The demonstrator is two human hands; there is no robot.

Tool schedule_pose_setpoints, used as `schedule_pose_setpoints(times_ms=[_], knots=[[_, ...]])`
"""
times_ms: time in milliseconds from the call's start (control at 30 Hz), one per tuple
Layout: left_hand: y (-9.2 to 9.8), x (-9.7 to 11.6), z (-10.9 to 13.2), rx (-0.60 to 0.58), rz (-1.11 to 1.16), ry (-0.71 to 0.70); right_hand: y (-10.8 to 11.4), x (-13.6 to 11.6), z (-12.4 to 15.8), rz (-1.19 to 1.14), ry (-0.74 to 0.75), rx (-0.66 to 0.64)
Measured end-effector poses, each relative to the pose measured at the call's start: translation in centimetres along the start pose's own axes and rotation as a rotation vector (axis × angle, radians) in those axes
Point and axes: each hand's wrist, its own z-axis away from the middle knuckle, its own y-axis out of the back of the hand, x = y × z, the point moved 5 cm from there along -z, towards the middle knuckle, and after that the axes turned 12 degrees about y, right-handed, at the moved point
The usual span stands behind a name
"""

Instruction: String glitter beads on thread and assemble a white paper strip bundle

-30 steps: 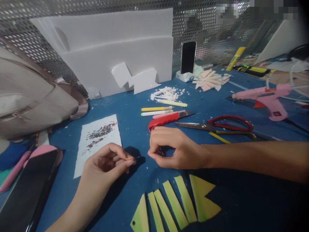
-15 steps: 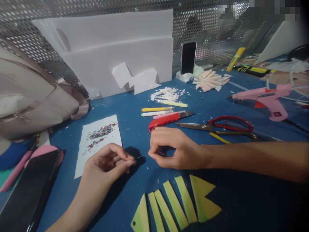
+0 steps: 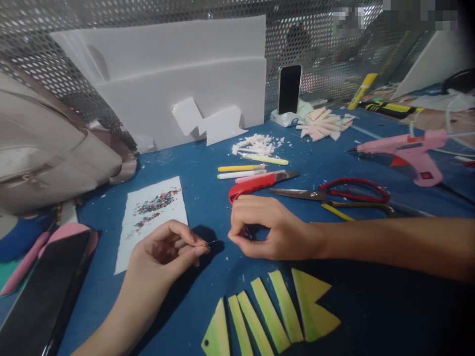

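Observation:
My left hand [image 3: 168, 249] is closed in a pinch on a thin pin or needle [image 3: 212, 242] whose tip points right. A short gap away, my right hand [image 3: 269, 226] rests on the blue table [image 3: 208, 202], its thumb and fingers pinched on something tiny I cannot make out. A white paper [image 3: 151, 217] strewn with small coloured sequins lies just behind my left hand. In front of both hands lies a fish shape of yellow-green foam strips [image 3: 270, 314].
Red utility knife [image 3: 260, 182], red-handled scissors [image 3: 334, 192], markers [image 3: 241, 170] and a pink glue gun [image 3: 408, 151] lie behind my right hand. White foam boards [image 3: 178, 74] and a standing phone [image 3: 289, 89] line the mesh wall. A bag [image 3: 55, 143] and a dark phone [image 3: 40, 296] sit left.

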Motion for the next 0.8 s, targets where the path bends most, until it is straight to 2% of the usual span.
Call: schedule_pose_setpoints(times_ms=[633, 800], knots=[[-0.01, -0.11, -0.01, -0.025, -0.012, 0.006, 0.04, -0.09, -0.17, 0.004, 0.000, -0.006], [-0.23, 0.06, 0.14, -0.020, -0.048, -0.012, -0.16, -0.15, -0.14, 0.033, 0.000, -0.063]])
